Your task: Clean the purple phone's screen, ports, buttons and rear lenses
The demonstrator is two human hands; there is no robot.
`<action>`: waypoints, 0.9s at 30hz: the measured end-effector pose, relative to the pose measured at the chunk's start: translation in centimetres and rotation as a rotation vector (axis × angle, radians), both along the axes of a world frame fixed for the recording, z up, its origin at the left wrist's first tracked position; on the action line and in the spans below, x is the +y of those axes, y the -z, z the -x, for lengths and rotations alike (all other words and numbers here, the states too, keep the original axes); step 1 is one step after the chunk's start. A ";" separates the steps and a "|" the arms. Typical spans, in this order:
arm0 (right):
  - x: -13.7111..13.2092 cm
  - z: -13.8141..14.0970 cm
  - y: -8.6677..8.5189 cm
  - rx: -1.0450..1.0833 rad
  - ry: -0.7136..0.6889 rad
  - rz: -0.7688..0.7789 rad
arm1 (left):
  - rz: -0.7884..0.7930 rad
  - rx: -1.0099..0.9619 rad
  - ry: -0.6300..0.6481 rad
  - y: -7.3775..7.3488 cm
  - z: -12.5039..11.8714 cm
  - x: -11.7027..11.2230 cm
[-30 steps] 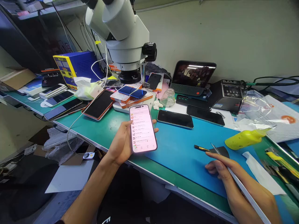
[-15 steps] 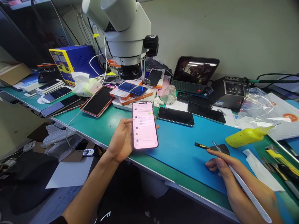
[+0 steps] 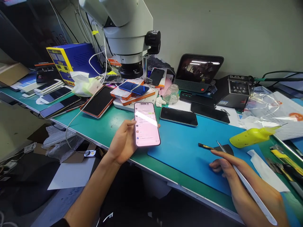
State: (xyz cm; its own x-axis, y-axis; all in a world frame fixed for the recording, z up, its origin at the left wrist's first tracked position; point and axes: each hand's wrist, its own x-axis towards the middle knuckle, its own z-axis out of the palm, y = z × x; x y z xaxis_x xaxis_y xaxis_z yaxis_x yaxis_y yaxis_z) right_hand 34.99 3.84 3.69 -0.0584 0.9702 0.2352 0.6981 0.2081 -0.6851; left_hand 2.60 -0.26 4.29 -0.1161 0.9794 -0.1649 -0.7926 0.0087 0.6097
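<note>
My left hand (image 3: 124, 142) holds a lit smartphone (image 3: 147, 129) upright over the bench's front edge, the thumb along its left side and fingertips showing at its right. A chat page with small text fills the screen, and a bright glare crosses it. At the right, my right hand (image 3: 239, 176) is closed around a slim silver pointed tool (image 3: 251, 190), perhaps tweezers, its tip aimed up and left over the blue mat (image 3: 182, 154). Close to that tip lies a small black-and-gold brush (image 3: 205, 146). Behind the mat's edge rests a dark phone (image 3: 178, 116).
A microscope (image 3: 127, 41) stands over stacked boxes with a blue phone (image 3: 133, 88). Behind the mat are a glass jar (image 3: 173, 94), a tablet-like display (image 3: 200, 72) and a black control box (image 3: 233, 91). A yellow bottle (image 3: 251, 137) lies right; a blue-yellow device (image 3: 73, 61) stands left.
The held phone has tilted a little, so glare now crosses its screen, and its chat text has shifted. My right hand keeps nearly the same pose with the silver tool.
</note>
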 end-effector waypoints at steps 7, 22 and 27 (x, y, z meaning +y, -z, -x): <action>-0.2 0.0 -0.1 0.013 0.007 0.027 | -0.002 0.022 -0.013 -0.2 -0.1 -0.2; 0.0 0.0 0.0 0.010 -0.011 0.002 | 0.013 0.254 -0.037 -0.5 -0.1 -0.6; 0.2 0.1 -0.3 -0.011 -0.028 -0.056 | 0.047 0.269 -0.052 -0.4 -0.3 -0.5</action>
State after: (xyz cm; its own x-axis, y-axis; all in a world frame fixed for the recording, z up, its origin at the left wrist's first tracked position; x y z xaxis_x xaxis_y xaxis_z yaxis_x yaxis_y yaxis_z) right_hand 34.85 4.02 4.00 -0.0885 0.9536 0.2879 0.6990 0.2653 -0.6641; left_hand 2.95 -0.75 4.72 -0.2118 0.9630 -0.1668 -0.6023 0.0058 0.7983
